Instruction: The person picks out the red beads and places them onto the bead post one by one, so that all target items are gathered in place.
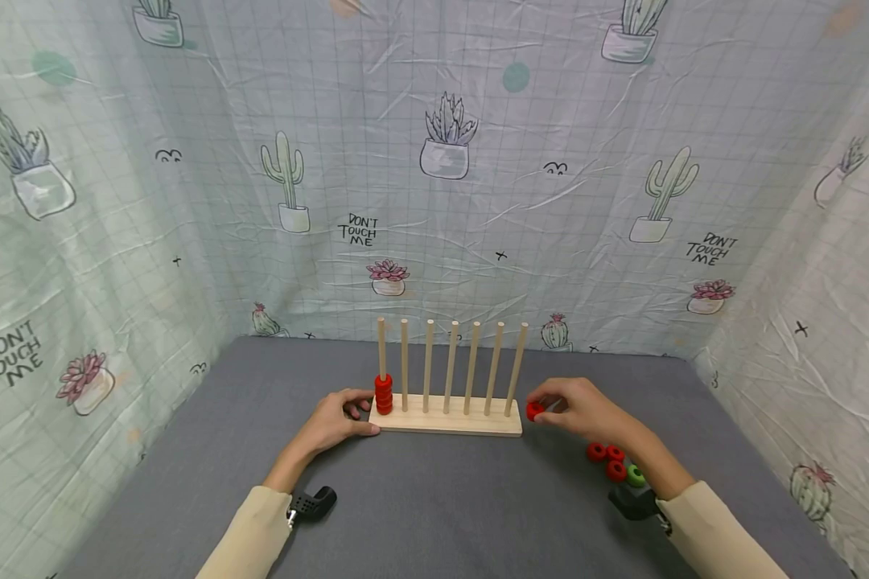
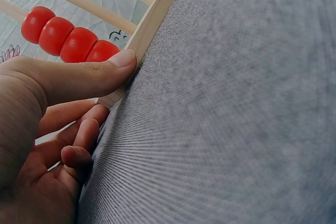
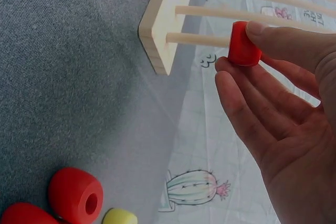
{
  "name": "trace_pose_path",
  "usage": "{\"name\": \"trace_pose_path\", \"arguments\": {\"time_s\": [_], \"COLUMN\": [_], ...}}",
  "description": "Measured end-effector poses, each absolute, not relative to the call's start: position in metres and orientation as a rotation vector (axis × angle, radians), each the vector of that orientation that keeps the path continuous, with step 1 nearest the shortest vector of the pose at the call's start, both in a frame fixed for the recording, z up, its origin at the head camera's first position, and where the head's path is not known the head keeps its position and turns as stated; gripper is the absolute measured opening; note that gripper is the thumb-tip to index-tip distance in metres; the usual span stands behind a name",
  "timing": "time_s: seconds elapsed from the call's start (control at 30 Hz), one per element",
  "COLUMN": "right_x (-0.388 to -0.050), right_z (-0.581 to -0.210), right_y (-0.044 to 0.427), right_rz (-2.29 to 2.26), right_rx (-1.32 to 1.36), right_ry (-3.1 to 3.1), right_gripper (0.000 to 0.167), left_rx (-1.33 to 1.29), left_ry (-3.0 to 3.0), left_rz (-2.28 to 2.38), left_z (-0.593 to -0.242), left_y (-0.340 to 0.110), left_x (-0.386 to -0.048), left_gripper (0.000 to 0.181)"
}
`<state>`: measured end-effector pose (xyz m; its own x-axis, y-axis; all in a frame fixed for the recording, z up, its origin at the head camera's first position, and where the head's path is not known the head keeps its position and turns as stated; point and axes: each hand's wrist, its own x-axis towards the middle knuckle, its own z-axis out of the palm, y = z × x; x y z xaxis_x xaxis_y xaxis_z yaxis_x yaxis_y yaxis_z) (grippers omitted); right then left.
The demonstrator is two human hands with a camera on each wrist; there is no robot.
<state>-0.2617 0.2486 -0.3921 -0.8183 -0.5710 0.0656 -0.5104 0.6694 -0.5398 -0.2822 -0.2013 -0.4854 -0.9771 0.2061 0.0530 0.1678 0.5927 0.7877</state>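
Observation:
A wooden peg stand with several upright pegs rests on the grey table. Red beads are stacked on its leftmost peg. My left hand holds the left end of the stand's base; in the left wrist view the thumb presses on the edge of the base, with the other fingers around its end. To the right of the stand, my right hand pinches one red bead between thumb and fingers, above the table and apart from the pegs.
Loose red beads and a green bead lie near my right wrist. A yellow bead shows at the bottom of the right wrist view. A patterned cloth hangs behind and at both sides of the table.

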Motion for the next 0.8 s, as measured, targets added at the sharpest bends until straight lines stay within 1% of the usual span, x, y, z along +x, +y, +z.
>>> {"name": "trace_pose_path", "arguments": {"time_s": [0.47,0.8], "right_x": [-0.262,-0.264], "right_z": [-0.392,-0.39], "right_y": [0.229,0.216], "right_rz": [-0.908,-0.92], "right_rx": [-0.997,-1.05], "right_ry": [2.722,2.721], "right_gripper": [0.028,0.026], "left_rx": [0.321,0.314], "left_ry": [2.771,2.77], "left_rz": [1.355,1.361], "left_z": [-0.485,-0.485], "left_y": [-0.203,-0.201], "left_x": [-0.283,-0.283], "left_gripper": [0.07,0.07]}}
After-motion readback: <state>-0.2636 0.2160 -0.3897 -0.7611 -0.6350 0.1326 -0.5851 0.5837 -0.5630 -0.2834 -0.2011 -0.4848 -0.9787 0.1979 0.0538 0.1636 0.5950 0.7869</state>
